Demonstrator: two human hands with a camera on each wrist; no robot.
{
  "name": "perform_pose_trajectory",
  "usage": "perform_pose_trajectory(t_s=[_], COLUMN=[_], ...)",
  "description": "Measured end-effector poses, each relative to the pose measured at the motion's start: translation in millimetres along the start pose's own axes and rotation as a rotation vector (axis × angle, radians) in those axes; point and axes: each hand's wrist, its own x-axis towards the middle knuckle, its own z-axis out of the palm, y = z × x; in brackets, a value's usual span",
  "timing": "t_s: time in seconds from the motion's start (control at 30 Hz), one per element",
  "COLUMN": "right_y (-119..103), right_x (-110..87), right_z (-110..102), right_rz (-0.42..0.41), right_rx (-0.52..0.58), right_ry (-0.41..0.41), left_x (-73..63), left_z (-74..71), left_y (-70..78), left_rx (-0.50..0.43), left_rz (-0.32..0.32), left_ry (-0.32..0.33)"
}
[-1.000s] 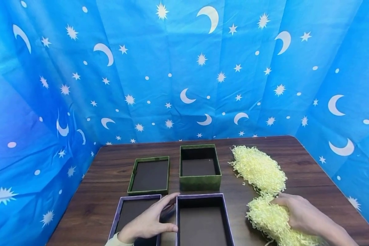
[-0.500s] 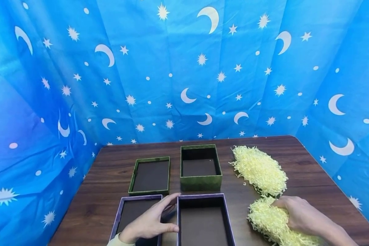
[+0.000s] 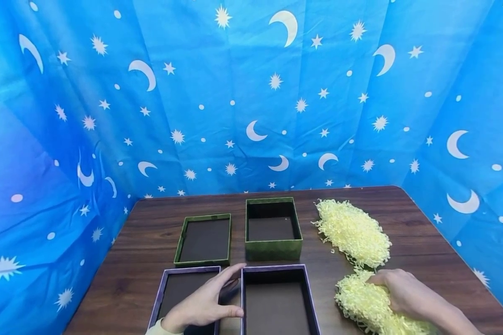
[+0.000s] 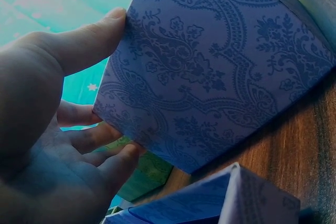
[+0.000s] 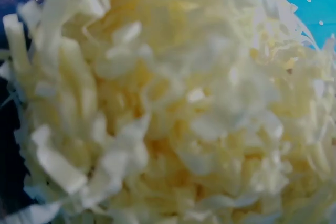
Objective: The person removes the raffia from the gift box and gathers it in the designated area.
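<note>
My left hand (image 3: 207, 300) touches the left wall of a deep purple box (image 3: 276, 304), thumb on the side and fingers spread toward its far corner. In the left wrist view, the patterned wall of this box (image 4: 210, 72) stands against the thumb and fingertips. A shallow purple lid (image 3: 182, 286) lies hollow side up, partly behind that hand. On the right, my right hand (image 3: 411, 293) grips a clump of pale yellow shredded paper (image 3: 362, 298), its fingertips buried in the strands. Shredded paper (image 5: 178, 114) fills the right wrist view, blurred.
A deep green box (image 3: 273, 249) stands beyond the purple one, with a shallow green lid (image 3: 205, 239) to its left. Another heap of shredded paper (image 3: 352, 230) lies at the back right of the wooden table (image 3: 142, 232). A blue cloth (image 3: 234, 116) hangs behind.
My right hand and its clump of shredded paper have shifted very slightly. The left hand stays at the purple box, and the boxes and lids have not moved.
</note>
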Motion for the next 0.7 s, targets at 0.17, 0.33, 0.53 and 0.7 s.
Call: perform_pose_trajectory(t_s=[0.17, 0.33, 0.53, 0.7], right_y=[-0.8, -4.3, -6.1, -7.1], right_x=[2.4, 0.3, -4.7, -8.9], right_z=[-1.9, -2.1, -7.5, -12.9], right_rz=[-0.008, 0.004, 0.021, 0.0], right_rx=[0.004, -0.038, -0.083, -0.109], right_ry=[-0.025, -0.013, -0.03, -0.044], left_x=[-0.9, -1.0, 0.2, 0.3], left_z=[0.4, 0.6, 0.7, -0.6], left_y=[0.4, 0.1, 0.3, 1.9], left_rx=[0.01, 0.012, -0.003, 0.001], left_rz=[0.003, -0.003, -0.011, 0.001], left_ry=[0.004, -0.001, -0.009, -0.002])
